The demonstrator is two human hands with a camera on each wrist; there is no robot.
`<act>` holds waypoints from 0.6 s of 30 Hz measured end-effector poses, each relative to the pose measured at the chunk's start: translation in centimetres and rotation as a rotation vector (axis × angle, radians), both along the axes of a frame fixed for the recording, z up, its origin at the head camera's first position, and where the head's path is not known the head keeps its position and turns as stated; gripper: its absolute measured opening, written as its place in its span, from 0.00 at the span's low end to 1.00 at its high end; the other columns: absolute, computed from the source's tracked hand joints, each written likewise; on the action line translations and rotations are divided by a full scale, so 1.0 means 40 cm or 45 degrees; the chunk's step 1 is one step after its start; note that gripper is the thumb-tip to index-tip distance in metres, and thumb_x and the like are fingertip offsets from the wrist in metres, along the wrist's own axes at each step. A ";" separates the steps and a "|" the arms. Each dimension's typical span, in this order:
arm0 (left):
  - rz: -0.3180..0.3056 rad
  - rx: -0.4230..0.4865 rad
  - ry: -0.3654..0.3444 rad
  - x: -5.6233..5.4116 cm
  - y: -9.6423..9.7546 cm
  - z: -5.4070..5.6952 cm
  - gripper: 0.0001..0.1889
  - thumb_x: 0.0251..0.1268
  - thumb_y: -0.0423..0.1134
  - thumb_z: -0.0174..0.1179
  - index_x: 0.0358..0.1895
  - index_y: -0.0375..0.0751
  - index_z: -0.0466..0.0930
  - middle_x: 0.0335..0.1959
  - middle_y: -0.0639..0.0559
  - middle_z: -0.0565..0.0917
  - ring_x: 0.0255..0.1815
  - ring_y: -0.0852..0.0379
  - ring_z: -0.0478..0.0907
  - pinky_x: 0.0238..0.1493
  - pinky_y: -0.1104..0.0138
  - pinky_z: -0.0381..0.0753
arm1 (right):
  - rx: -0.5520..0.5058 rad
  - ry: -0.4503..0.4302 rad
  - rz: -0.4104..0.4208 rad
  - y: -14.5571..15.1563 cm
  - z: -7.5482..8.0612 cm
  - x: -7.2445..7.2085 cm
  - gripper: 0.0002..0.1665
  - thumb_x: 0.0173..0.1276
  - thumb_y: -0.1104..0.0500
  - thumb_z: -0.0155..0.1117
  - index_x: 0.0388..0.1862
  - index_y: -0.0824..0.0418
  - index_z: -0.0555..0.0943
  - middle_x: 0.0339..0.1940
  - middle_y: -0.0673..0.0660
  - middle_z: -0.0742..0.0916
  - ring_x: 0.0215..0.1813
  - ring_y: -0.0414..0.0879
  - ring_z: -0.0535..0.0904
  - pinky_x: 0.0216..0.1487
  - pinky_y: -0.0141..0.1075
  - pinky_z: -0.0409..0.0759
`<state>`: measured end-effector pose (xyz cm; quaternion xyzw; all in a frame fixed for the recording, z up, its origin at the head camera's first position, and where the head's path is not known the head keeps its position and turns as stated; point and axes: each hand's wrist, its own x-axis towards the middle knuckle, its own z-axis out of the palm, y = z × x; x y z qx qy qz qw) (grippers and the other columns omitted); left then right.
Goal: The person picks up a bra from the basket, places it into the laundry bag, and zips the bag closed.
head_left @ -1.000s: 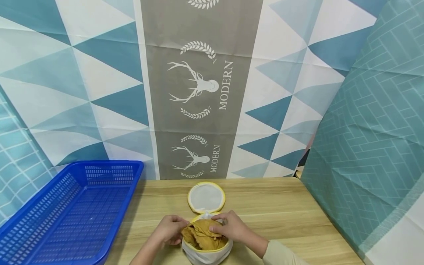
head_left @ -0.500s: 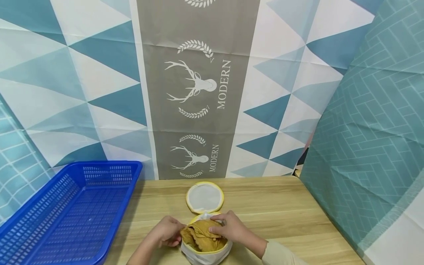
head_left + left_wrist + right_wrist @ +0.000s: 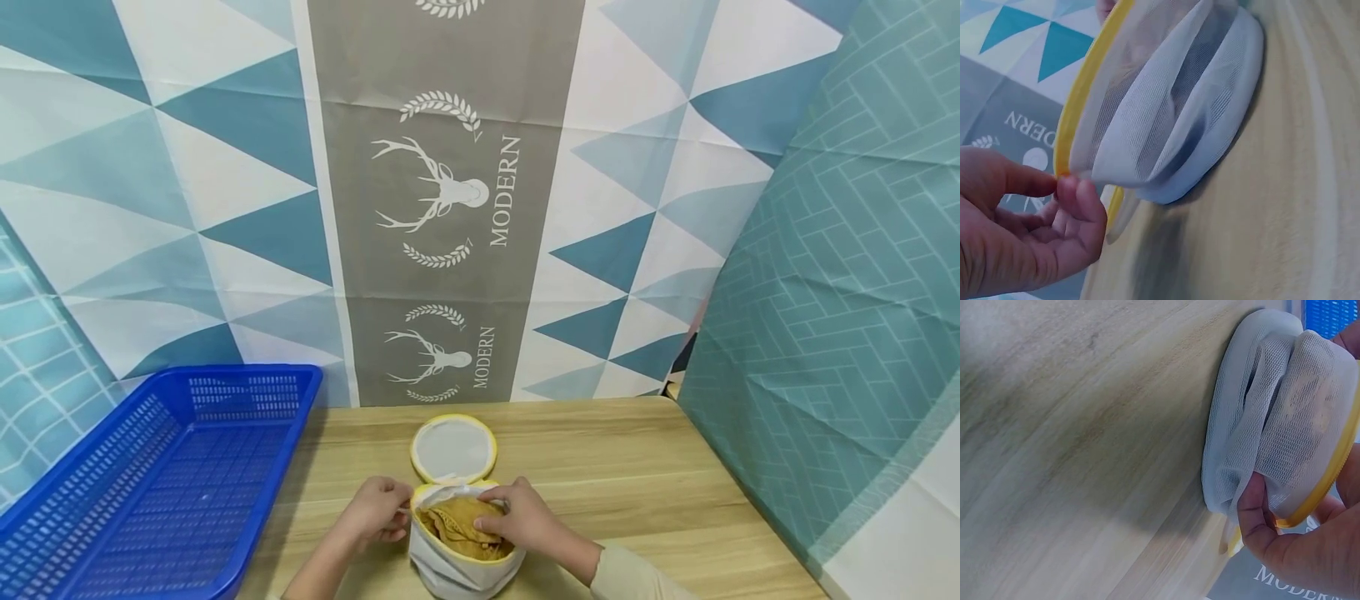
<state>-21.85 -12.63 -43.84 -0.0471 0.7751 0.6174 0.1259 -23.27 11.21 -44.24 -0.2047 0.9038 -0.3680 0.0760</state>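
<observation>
White mesh formed one bag [image 3: 459, 573] on the counter [image 3: 615, 467], mustard cloth [image 3: 456, 523] inside. Fingers of the left hand [image 3: 377, 510] pinched its single yellow rim [image 3: 1080, 94], those of the right hand [image 3: 521, 518] the opposite side.

A mesh bag [image 3: 1294, 425] with a yellow rim [image 3: 1330, 478] was held from four o'clock by the right hand [image 3: 1310, 550]. A wooden table [image 3: 1072, 444] was seen toward nine o'clock; the left hand [image 3: 1350, 339] and a blue basket [image 3: 1327, 315] were glimpsed at two, a lettered grey sheet [image 3: 1250, 584] at five.
</observation>
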 end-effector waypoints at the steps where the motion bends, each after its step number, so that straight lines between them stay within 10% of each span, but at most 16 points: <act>1: 0.027 -0.025 -0.007 0.002 0.005 0.000 0.19 0.72 0.41 0.46 0.47 0.24 0.71 0.28 0.47 0.75 0.22 0.60 0.72 0.24 0.68 0.77 | 0.004 -0.014 -0.006 0.001 0.002 0.001 0.23 0.57 0.51 0.70 0.49 0.62 0.82 0.32 0.56 0.73 0.32 0.44 0.60 0.29 0.30 0.59; 7: -0.031 -0.162 -0.089 0.011 0.035 -0.019 0.26 0.65 0.57 0.52 0.43 0.32 0.70 0.25 0.47 0.75 0.17 0.60 0.73 0.18 0.71 0.75 | -0.017 -0.077 -0.031 0.003 0.004 -0.001 0.24 0.57 0.50 0.70 0.50 0.61 0.82 0.33 0.57 0.73 0.33 0.45 0.61 0.29 0.31 0.59; 18: -0.062 -0.018 -0.002 0.003 0.040 -0.023 0.12 0.59 0.34 0.60 0.38 0.26 0.73 0.26 0.46 0.77 0.18 0.61 0.76 0.22 0.70 0.80 | -0.046 -0.140 0.027 0.014 0.015 -0.016 0.21 0.61 0.47 0.66 0.49 0.57 0.83 0.37 0.69 0.81 0.41 0.50 0.72 0.45 0.44 0.73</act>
